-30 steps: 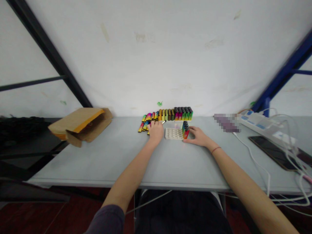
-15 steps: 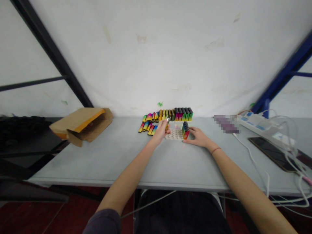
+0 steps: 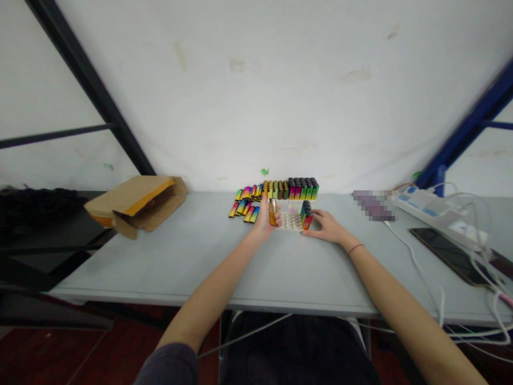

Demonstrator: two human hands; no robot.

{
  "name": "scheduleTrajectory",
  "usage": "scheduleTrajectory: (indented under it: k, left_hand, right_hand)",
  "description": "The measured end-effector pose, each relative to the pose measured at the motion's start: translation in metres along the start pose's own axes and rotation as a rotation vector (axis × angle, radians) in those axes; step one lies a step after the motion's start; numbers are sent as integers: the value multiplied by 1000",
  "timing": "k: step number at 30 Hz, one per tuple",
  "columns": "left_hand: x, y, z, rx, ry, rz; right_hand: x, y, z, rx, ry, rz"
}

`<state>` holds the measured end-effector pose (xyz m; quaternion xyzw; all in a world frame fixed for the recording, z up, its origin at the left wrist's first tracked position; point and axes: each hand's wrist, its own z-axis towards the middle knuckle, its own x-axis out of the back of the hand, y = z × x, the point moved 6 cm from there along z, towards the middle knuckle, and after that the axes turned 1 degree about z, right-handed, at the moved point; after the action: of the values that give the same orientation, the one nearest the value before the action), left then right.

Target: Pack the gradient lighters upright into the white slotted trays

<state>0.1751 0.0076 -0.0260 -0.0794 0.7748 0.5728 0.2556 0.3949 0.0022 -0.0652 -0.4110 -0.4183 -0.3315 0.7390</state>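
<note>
Orange lighter [image 3: 273,212] stands upright, clamped in the fingers of the left hand [image 3: 263,223] just above a white tray [image 3: 290,222]; the right hand [image 3: 326,225], fingers slightly apart, rests on the grey table [image 3: 192,256] beside a stack of lighters [image 3: 306,215].

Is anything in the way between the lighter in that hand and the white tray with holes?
No, nothing visible. The left hand holds the orange lighter right at the edge of the white holed tray. The upright lighters stand at the tray's far end.
</note>
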Motion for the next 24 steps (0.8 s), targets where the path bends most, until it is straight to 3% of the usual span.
scheduleTrajectory:
  k: [6, 15, 24]
  left_hand:
    - [4, -2, 3, -6, 20, 22]
    - [2, -8, 0, 99, -36, -62]
    - [-1, -5, -7, 81, 93, -65]
  right_hand:
    - [0, 0, 0, -12, -9, -2]
    - [0, 0, 0, -8, -6, 6]
    - [-2, 3, 0, -32, -18, -5]
